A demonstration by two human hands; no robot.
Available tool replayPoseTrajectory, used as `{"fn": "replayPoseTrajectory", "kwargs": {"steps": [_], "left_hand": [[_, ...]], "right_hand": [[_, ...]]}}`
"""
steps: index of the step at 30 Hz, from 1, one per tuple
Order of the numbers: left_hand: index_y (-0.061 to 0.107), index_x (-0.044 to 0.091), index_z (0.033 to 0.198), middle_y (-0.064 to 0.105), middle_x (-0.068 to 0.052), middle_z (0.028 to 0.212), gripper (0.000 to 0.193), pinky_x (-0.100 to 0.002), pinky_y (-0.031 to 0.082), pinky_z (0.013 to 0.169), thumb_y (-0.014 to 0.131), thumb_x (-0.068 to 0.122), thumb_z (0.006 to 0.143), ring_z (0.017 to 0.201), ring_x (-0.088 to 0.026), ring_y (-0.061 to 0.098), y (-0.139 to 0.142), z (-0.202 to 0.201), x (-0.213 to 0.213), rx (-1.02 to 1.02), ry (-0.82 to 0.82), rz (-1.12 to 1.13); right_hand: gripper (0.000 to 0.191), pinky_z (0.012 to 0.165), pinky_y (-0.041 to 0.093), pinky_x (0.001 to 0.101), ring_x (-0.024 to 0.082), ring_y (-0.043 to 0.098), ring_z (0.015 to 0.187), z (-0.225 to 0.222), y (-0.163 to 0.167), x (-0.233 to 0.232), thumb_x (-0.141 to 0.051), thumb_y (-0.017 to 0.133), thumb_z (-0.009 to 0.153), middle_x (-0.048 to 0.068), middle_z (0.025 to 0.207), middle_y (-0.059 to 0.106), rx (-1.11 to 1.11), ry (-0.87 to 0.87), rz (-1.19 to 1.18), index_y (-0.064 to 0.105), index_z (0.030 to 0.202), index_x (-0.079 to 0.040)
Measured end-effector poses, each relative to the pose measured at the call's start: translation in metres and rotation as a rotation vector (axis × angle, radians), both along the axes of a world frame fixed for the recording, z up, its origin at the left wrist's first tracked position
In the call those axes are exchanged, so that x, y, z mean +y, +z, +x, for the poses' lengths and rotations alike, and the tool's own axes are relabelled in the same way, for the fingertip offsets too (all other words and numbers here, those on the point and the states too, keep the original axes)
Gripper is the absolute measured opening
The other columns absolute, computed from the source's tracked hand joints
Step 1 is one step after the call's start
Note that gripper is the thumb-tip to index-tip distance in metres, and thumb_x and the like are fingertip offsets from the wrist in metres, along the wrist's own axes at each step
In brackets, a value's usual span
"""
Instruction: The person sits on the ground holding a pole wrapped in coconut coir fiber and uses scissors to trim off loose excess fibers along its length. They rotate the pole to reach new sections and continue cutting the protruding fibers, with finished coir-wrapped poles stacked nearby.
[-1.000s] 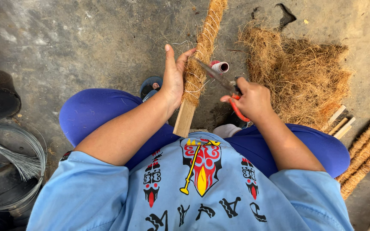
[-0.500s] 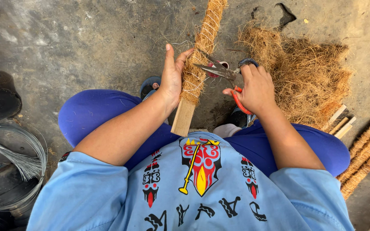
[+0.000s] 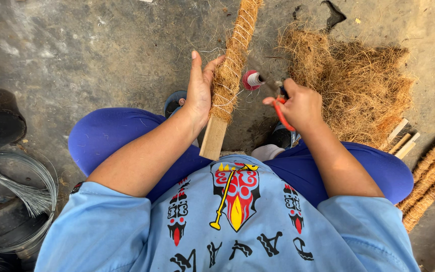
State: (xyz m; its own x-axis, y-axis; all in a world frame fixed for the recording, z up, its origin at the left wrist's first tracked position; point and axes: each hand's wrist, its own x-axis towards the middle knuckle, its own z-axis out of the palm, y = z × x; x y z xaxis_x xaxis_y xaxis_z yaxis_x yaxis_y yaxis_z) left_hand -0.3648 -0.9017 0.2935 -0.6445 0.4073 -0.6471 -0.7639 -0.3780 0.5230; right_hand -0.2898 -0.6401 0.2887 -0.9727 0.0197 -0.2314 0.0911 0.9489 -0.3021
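- Two hands: left hand (image 3: 200,93), right hand (image 3: 300,106).
- One fibre-wrapped wooden stick (image 3: 230,70) held up.
- One pair of red-handled scissors (image 3: 281,112).
- One thread spool (image 3: 251,79).
- One loose fibre heap (image 3: 358,85).
- One wire coil (image 3: 6,201).
- Three finished wrapped sticks (image 3: 434,168), roughly, at the right edge.

The left hand (image 3: 200,93) grips a wooden stick wrapped in coir fibre (image 3: 230,75), tilted over the concrete floor (image 3: 101,55); the right hand (image 3: 300,106) holds red-handled scissors (image 3: 280,108) near a thread spool (image 3: 251,79), beside a loose fibre pile (image 3: 358,85)
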Motion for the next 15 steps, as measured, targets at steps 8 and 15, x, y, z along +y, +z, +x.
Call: {"fn": "replayPoseTrajectory", "kwargs": {"steps": [8,15], "left_hand": [[0.038,0.008,0.157,0.061,-0.019,0.135,0.104,-0.043,0.055,0.088,0.016,0.083,0.089,0.110,-0.027,0.062,-0.006,0.002,0.001,0.024,0.016,0.077],[0.038,0.010,0.156,0.061,-0.017,0.138,0.101,-0.043,0.056,0.092,0.016,0.082,0.089,0.115,-0.026,0.063,-0.009,0.004,0.004,0.012,0.013,0.029]], "right_hand": [[0.071,0.082,0.049,0.0518,0.042,0.064,0.099,-0.011,-0.004,0.027,-0.066,0.075,0.086,0.020,0.102,0.068,0.089,0.140,-0.049,0.061,0.113,-0.002],[0.084,0.085,0.046,0.0507,0.040,0.059,0.103,-0.014,-0.007,0.007,-0.072,0.075,0.080,0.018,0.111,0.065,0.121,0.169,0.059,0.062,0.120,0.001]]}}
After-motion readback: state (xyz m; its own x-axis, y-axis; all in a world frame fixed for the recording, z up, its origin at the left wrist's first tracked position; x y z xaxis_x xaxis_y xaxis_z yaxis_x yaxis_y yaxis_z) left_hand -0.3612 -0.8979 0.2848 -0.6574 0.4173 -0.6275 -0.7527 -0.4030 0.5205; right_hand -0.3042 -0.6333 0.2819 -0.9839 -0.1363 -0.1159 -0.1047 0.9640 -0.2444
